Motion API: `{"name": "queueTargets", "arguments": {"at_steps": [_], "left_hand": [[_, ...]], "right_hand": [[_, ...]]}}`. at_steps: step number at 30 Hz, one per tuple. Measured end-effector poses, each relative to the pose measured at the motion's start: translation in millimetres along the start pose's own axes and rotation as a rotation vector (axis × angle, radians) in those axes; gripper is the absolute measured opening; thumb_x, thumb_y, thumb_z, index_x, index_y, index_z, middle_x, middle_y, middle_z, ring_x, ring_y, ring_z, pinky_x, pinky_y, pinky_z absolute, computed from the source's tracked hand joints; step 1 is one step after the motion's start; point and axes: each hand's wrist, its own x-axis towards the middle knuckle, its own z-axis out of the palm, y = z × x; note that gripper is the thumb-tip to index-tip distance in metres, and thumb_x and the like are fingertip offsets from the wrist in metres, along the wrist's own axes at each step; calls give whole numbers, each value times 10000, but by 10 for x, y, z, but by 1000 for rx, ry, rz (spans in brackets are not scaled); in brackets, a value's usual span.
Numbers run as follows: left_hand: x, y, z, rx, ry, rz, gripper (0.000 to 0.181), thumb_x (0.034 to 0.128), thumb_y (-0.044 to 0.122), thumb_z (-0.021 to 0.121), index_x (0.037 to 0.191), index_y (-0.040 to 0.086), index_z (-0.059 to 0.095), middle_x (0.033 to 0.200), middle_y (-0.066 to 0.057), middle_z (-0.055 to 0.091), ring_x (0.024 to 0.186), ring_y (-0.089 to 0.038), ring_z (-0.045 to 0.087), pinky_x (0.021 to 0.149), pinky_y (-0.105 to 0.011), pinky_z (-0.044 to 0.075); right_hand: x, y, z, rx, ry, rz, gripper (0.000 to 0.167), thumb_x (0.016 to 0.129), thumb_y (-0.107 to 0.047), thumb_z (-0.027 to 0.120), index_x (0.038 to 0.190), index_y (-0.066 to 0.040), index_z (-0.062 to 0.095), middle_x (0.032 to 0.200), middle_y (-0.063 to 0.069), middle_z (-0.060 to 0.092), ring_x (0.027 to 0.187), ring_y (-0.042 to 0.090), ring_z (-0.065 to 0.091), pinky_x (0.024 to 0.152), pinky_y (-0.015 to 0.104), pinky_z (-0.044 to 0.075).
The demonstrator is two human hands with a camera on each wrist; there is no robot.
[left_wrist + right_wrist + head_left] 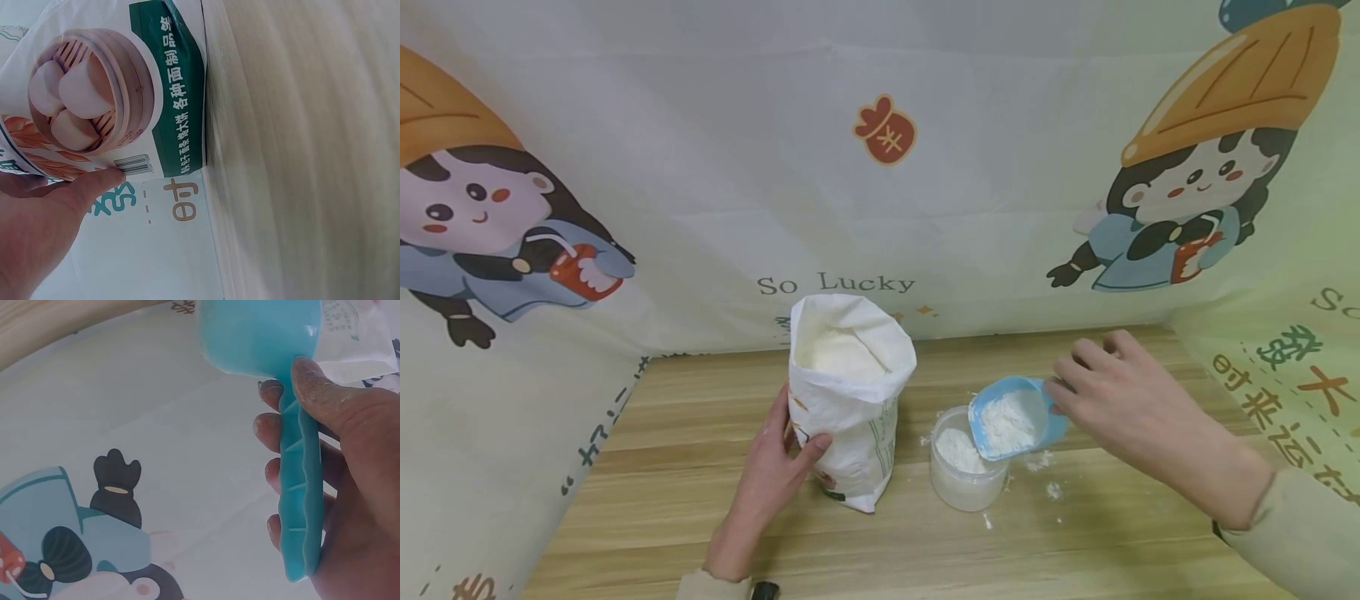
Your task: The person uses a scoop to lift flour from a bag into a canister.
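A white flour bag (850, 417), its top open and white flour (842, 354) inside, stands upright on the table. My left hand (775, 467) grips its lower left side, thumb across the front; the left wrist view shows the thumb near the barcode on the bag (94, 94). With my right hand (1120, 408) I hold a blue scoop (1060, 429) by its handle, and the right wrist view shows fingers and thumb around that handle (300, 487). Flour fills the scoop, which tilts over the right rim of a clear round tub (966, 492) partly filled with flour.
Spilled flour (1054, 492) dots the wooden table (662, 500) around the tub. Behind the bag rises a white printed cloth wall (737, 167), and similar cloth encloses the left and right sides.
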Motion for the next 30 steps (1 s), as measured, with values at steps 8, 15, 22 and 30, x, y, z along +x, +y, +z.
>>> {"name": "queueTargets", "arguments": {"at_steps": [8,15,22,30], "left_hand": [[1,6,-4,-23,-3,-7,894,975,338,740,1658,134,201,1661,-207,291,1498,-422,319,1149,-600,377],[0,11,-3,-22,-10,-11,907,970,338,744,1662,143,191,1666,-198,285,1502,-415,319,1148,-600,380],[1,10,8,-26,-11,-10,907,971,313,748,1660,123,190,1661,-211,289,1498,-425,321,1149,-603,375],[8,4,5,-17,-10,-11,883,981,310,736,1656,121,200,1657,-217,293,1492,-436,325,1151,-606,369]], "right_hand": [[133,-64,-91,-46,-100,2,270,701,5,901,869,-84,710,856,41,585,791,257,464,729,422,446],[219,-118,-125,-77,-153,-16,307,673,-31,932,923,-72,759,886,62,620,819,268,509,751,428,482],[240,-137,-118,-94,-154,-23,288,694,-16,931,908,-64,745,881,75,595,824,282,502,751,424,471],[242,-133,-135,-107,-132,-32,292,695,-21,939,904,-56,738,883,82,594,825,286,498,760,432,477]]}}
